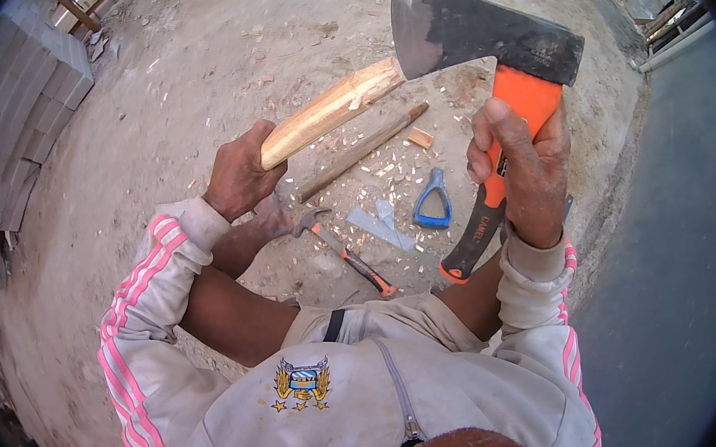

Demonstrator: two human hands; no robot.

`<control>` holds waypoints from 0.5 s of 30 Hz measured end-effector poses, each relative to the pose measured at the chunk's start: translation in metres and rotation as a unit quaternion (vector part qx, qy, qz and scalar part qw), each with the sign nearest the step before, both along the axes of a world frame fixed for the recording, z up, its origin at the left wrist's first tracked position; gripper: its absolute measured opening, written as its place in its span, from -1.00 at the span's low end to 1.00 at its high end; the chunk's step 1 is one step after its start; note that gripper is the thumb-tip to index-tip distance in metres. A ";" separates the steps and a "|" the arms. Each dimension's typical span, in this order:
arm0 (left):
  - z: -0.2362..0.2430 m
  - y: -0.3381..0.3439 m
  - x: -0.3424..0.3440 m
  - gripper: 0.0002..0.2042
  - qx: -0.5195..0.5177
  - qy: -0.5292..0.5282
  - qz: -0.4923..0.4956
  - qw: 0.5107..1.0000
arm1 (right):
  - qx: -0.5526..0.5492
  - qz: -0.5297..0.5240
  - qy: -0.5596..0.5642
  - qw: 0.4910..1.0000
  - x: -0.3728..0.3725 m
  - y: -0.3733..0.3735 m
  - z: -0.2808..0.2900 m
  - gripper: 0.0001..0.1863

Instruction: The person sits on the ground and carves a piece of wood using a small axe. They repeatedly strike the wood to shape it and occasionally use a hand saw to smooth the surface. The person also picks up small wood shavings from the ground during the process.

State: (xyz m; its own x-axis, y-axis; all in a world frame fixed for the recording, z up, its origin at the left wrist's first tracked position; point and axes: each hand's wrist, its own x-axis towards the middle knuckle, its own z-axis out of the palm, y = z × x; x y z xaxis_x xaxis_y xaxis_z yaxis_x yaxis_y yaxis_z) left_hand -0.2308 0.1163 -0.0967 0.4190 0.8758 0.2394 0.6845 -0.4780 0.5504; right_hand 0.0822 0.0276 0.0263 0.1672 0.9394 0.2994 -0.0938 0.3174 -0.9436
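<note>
My left hand (241, 170) is closed round the near end of a pale, hewn wooden stick (329, 113), which slants up to the right. In my right hand (526, 162) is an axe (486, 31) with a dark head and an orange and black handle, gripped high near the head. The blade edge faces left, close by the stick's far end; whether they touch I cannot tell. Below lie a claw hammer (346, 255) with an orange and black handle, a blue D-shaped handle (432, 202) and a brown round stick (363, 150).
Wood chips, a small wood block (420, 137) and a greyish flat strip (380, 227) are scattered on the dirt ground. Stacked grey blocks (30, 92) stand at the far left. A smooth grey slab (682, 233) runs along the right. My bent legs frame the tools.
</note>
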 end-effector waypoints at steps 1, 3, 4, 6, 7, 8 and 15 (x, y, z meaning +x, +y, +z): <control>0.002 0.000 0.002 -0.69 -0.002 -0.003 0.006 1.000 | 0.018 -0.017 0.018 1.000 0.000 -0.002 0.003 -0.79; 0.002 -0.001 0.002 -0.69 -0.012 -0.008 0.015 1.000 | 0.013 -0.041 0.029 0.999 -0.002 -0.004 0.008 -0.78; 0.002 -0.001 0.002 -0.69 -0.020 -0.010 0.018 1.000 | 0.007 -0.032 0.020 0.999 -0.001 -0.003 0.007 -0.77; 0.003 0.000 0.001 -0.68 -0.013 -0.006 0.017 1.000 | -0.004 0.022 -0.017 1.000 -0.003 0.004 -0.003 -0.76; 0.002 0.000 0.000 -0.68 0.001 0.000 0.013 1.000 | -0.025 0.037 -0.034 0.998 -0.005 0.003 -0.005 -0.76; 0.002 0.000 0.000 -0.67 0.015 0.007 0.009 1.000 | -0.045 0.053 -0.051 0.996 -0.006 0.003 -0.006 -0.76; 0.005 -0.002 0.001 -0.67 -0.009 0.003 0.018 1.000 | 0.004 -0.028 -0.008 1.000 -0.008 0.001 0.010 -0.77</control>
